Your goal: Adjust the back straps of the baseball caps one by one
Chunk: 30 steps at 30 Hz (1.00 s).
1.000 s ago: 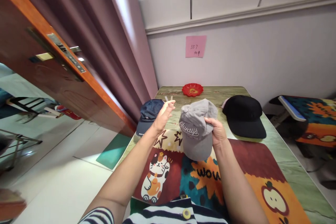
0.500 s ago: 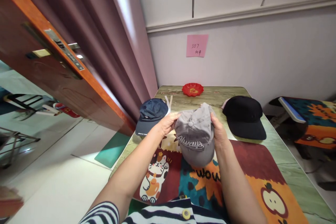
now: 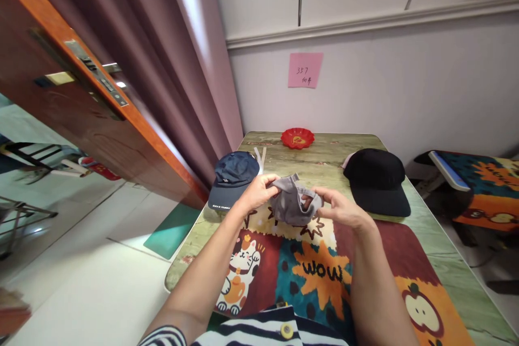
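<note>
Between my hands, over the patterned mat (image 3: 320, 275), is a grey baseball cap (image 3: 287, 205) with its back strap and rear opening turned up. My left hand (image 3: 259, 192) pinches the cap's left edge. On the other side, my right hand (image 3: 340, 206) grips the edge beside the rear opening with thumb and fingers. The cap's brim and lettering are out of sight. A navy cap (image 3: 235, 173) lies to the left of my left hand, close to that wrist. A black cap (image 3: 377, 181) rests to the right, beyond my right hand.
A red scalloped dish (image 3: 298, 138) stands at the back of the wood-patterned table (image 3: 332, 146). White strips (image 3: 261, 158) stick up behind the navy cap. A pink note (image 3: 305, 70) is on the wall. To the left is an open door (image 3: 105, 86) beside a curtain.
The grey cap has been turned, so its lettered front and brim no longer show and its rear opening now does. My right hand has shifted its hold; its fingers point left.
</note>
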Each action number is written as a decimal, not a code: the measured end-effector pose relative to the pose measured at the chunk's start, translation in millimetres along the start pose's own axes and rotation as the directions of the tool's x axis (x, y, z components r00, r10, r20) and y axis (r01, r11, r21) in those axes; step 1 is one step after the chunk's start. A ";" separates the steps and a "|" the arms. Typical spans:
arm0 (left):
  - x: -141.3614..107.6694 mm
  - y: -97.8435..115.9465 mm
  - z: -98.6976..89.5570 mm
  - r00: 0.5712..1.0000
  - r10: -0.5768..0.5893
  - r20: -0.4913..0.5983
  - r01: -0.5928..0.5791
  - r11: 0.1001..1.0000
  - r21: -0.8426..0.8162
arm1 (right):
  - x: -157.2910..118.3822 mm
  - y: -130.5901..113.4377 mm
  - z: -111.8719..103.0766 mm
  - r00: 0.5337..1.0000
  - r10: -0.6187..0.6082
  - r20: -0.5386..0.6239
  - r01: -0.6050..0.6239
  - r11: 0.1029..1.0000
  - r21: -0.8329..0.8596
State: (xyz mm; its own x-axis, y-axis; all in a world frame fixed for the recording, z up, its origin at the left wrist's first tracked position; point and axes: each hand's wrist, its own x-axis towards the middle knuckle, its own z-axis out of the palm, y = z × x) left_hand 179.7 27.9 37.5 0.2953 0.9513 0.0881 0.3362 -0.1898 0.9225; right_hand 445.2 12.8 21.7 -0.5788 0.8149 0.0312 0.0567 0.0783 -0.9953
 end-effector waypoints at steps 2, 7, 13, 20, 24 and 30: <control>-4.5 0.6 0.1 0.999 0.014 0.036 -0.015 0.999 0.032 | -1.2 -2.5 1.9 0.990 0.037 0.138 -0.039 0.999 0.017; -11.7 15.6 1.1 0.998 0.032 0.047 -0.037 0.994 0.105 | 6.7 -8.8 18.8 0.947 -0.010 0.321 -0.058 0.978 0.202; -21.1 26.9 8.3 0.994 0.089 0.070 -0.097 0.989 0.113 | 20.4 -4.3 45.3 0.978 0.022 0.206 -0.071 0.970 0.234; -33.3 46.5 10.9 0.995 0.104 -0.011 -0.102 0.990 0.099 | 21.0 -10.5 54.4 0.999 0.043 -0.020 -0.036 0.966 0.255; -35.0 53.1 20.1 0.980 0.157 -0.121 -0.139 0.979 0.149 | 19.4 -15.7 56.6 0.996 0.013 -0.086 0.004 0.980 0.200; -36.2 32.9 9.4 0.932 0.134 -0.336 -0.136 0.991 0.019 | 19.0 -17.3 59.0 0.994 0.043 -0.100 -0.012 0.956 0.292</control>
State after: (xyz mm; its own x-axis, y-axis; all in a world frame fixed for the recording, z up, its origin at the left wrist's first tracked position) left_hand 188.6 -15.1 61.1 0.0197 0.9430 0.3321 0.3096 -0.3216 0.8948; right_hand 385.2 -7.0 34.1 -0.4918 0.8707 -0.0022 -0.1769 -0.1024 -0.9789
